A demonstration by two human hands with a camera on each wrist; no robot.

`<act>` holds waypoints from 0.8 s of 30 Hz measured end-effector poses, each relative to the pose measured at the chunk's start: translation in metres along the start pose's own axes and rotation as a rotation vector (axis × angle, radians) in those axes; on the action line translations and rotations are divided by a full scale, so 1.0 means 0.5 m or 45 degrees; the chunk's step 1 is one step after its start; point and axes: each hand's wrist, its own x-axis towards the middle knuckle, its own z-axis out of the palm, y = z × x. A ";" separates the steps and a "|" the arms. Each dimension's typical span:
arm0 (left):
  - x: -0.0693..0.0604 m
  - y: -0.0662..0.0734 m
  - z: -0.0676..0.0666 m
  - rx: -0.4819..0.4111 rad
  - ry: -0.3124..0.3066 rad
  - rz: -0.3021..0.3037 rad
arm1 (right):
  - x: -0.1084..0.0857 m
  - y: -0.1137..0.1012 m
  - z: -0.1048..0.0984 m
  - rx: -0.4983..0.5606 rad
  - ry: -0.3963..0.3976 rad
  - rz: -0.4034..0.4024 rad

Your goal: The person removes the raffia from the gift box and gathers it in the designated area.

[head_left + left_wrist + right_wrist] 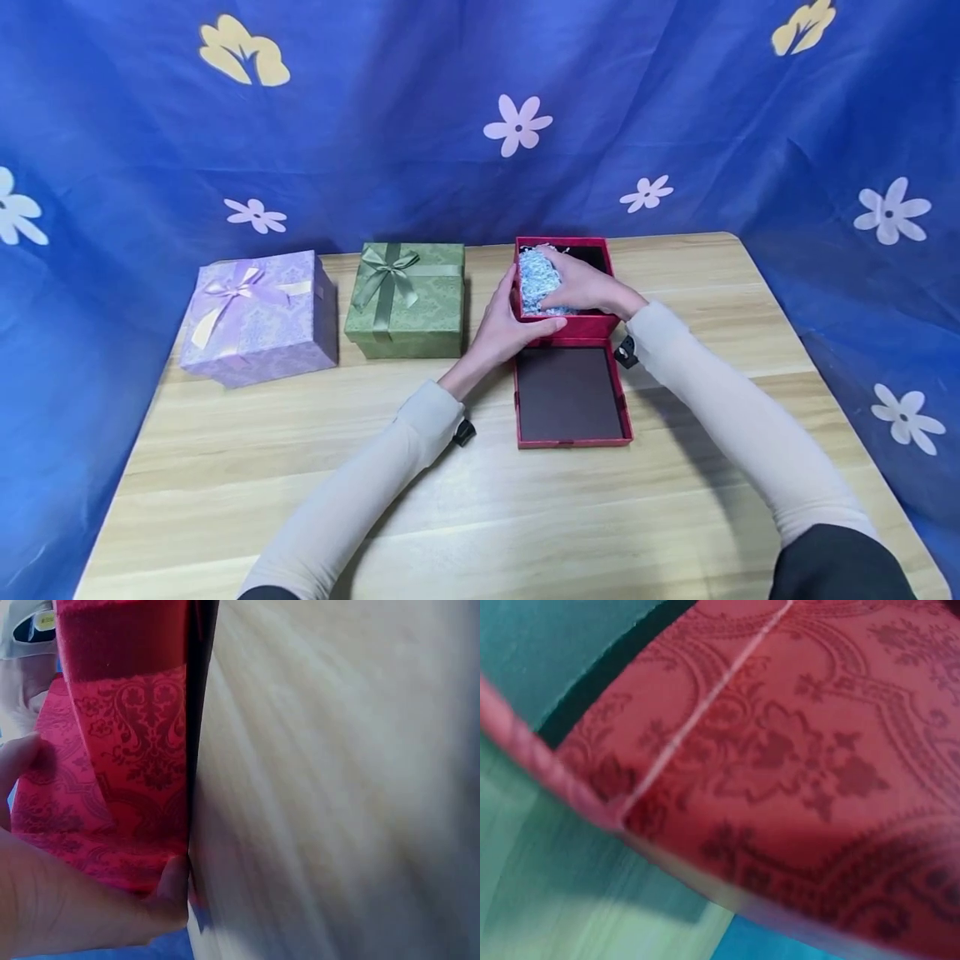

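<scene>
Where right fingers touch — blue shreds are hidden.

Blue cloth backdrop, white flowers, yellow motifs, pale wooden table

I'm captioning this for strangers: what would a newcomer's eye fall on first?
Probably the open red box near the table's back edge, with pale blue shredded paper inside, the right hand at the paper and the left hand at the box's left front corner. Next, the lilac box and green box, both with bows, left of it. Behind hangs a vivid blue flowered cloth.
</scene>
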 end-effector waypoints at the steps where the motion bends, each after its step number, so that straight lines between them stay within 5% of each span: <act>1: 0.000 0.001 0.000 -0.009 -0.010 -0.005 | -0.003 0.000 -0.002 -0.014 0.009 0.006; 8: 0.006 -0.010 -0.003 -0.097 -0.063 -0.018 | -0.019 -0.011 -0.020 -0.081 0.042 0.001; 14: -0.009 0.013 -0.013 -0.029 -0.066 -0.040 | -0.038 -0.023 -0.043 -0.067 0.085 0.024; 24: -0.015 0.013 -0.019 -0.020 -0.073 0.041 | -0.079 -0.049 -0.093 0.046 0.156 0.007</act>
